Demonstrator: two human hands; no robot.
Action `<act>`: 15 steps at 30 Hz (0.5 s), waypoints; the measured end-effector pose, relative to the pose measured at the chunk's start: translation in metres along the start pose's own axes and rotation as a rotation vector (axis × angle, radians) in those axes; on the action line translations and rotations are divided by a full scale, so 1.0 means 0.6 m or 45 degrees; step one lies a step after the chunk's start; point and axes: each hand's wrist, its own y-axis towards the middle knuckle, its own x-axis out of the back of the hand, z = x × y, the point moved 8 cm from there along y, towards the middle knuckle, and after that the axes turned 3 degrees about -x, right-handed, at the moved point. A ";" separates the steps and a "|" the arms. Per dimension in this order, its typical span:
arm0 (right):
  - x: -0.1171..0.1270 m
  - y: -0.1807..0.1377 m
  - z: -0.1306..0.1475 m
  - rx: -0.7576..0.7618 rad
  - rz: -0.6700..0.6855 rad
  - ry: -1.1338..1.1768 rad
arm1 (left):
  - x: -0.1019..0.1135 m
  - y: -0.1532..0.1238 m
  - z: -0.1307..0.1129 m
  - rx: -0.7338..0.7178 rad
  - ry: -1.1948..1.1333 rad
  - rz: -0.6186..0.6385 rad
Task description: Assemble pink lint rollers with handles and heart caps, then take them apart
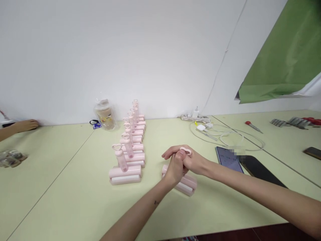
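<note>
A pink lint roller (187,185) lies at a slant on the table in front of me. Its upright handle is mostly hidden inside my two hands, and only the heart-shaped loop (186,150) shows on top. My left hand (176,167) is closed around the handle from the near side. From the right, my right hand (194,161) wraps over it, its index finger reaching out to the left. To the left stands a row of several similar pink lint rollers (125,172), handles upright with heart loops, running back to the wall.
A bagged cup (106,117) stands near the wall. At the right are a power strip (189,118), white cables (233,134), a lit phone (228,159), a dark phone-like slab (260,170) and a red-ended tool (253,126). Another person's hand (27,125) rests at far left.
</note>
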 end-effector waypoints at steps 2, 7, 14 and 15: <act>0.006 0.000 0.005 0.056 -0.046 -0.014 | -0.003 0.002 0.000 -0.005 -0.011 0.018; 0.005 0.002 -0.003 0.056 0.037 -0.017 | -0.007 0.003 -0.002 -0.014 -0.044 0.056; 0.040 -0.025 -0.002 0.264 -0.124 0.096 | -0.014 0.000 -0.003 -0.011 -0.058 0.245; 0.043 -0.032 -0.006 0.263 -0.172 0.064 | -0.013 0.000 -0.003 -0.014 -0.060 0.257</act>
